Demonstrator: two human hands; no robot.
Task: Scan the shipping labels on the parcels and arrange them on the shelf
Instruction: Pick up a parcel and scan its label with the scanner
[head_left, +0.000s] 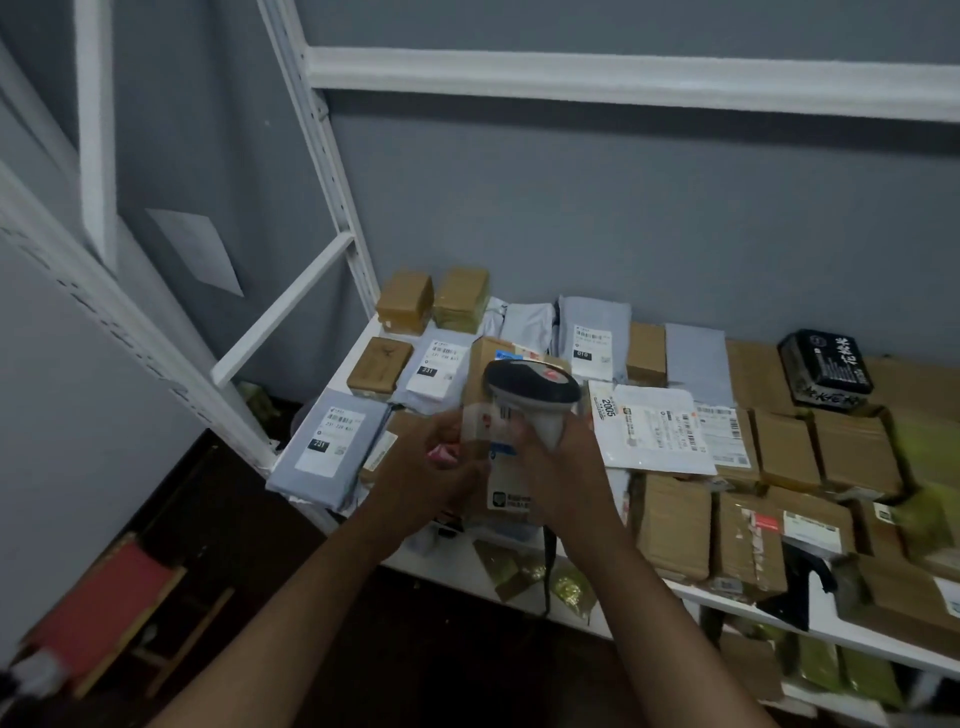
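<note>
Right now the left hand (426, 457) grips the cardboard parcel (506, 441) upright above the shelf (457, 561), while the right hand's (561, 467) fingers hold the scanner (530, 395) just over its label.

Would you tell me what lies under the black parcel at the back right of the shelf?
The black parcel rests on flat brown cardboard parcels on the white shelf. What lies directly beneath its middle is covered.

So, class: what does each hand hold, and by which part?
Right hand holds the scanner by its handle; left hand holds a cardboard parcel by its left edge.
</note>
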